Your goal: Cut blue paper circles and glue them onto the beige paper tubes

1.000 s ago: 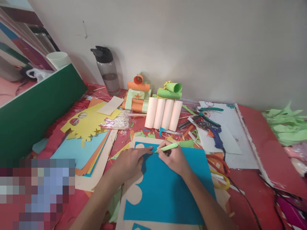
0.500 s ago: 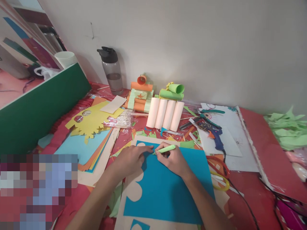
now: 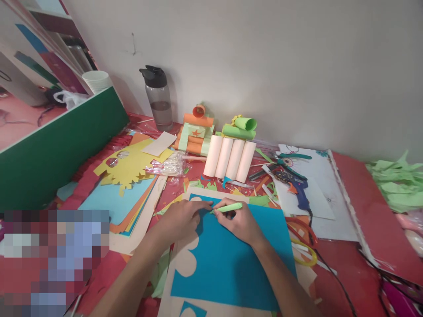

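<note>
A blue paper sheet (image 3: 238,259) with round cut-outs along its left edge lies on a pale cream sheet. My right hand (image 3: 238,224) grips a slim light green pen-like tool (image 3: 233,207), its tip touching the blue sheet near the upper left. Whether it is a pen or a small cutter I cannot tell. Resting on that same corner is my left hand (image 3: 183,220), index finger stretched toward the tool's tip and the other fingers loosely bent. A small blue scrap (image 3: 194,310) with a rounded gap lies at the bottom edge.
Pale paper rolls (image 3: 229,157) stand behind the sheet, near a bottle (image 3: 159,103). Yellow cut paper (image 3: 132,163) and coloured sheets are at left. Scissors (image 3: 306,255), pliers (image 3: 291,165) and a blue glue gun (image 3: 300,187) lie at right. A green board (image 3: 62,154) borders the left.
The view has shifted slightly, so the background sits a little further right. Both hands keep nearly the same place on the blue sheet; the tool has tilted slightly flatter.
</note>
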Available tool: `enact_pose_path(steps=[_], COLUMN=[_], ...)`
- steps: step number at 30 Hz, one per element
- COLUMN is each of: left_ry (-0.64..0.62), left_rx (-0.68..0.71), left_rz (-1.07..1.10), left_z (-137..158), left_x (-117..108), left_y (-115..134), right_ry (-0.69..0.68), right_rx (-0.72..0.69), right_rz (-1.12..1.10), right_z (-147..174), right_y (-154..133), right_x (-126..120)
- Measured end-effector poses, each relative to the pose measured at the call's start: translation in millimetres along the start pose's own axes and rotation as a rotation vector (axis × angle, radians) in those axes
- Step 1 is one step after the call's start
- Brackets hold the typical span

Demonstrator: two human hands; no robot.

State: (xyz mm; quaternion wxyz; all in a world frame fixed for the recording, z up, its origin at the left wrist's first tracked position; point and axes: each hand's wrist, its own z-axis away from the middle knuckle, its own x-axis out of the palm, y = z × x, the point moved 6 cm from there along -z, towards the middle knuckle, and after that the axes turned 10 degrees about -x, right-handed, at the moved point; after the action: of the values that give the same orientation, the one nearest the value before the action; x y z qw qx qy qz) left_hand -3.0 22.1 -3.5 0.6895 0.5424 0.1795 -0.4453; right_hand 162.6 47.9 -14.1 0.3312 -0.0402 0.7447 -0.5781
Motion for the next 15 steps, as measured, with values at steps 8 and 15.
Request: enact_pose_path(steps=[8, 15], left_ry=[0.002, -0.014], left_rx=[-0.005, -0.008], left_rz=[0.003, 0.021], left_z=[-0.1, 0.4], left_x=[0.9, 0.5], left_y=[-1.2, -1.4], right_ry=[0.0, 0.004], right_rx=[0.002, -0.025], right_rz=[0.002, 0.02], right_z=[0.8, -0.5], right_y=[-1.7, -6.5], right_x=[-0.7, -2.1])
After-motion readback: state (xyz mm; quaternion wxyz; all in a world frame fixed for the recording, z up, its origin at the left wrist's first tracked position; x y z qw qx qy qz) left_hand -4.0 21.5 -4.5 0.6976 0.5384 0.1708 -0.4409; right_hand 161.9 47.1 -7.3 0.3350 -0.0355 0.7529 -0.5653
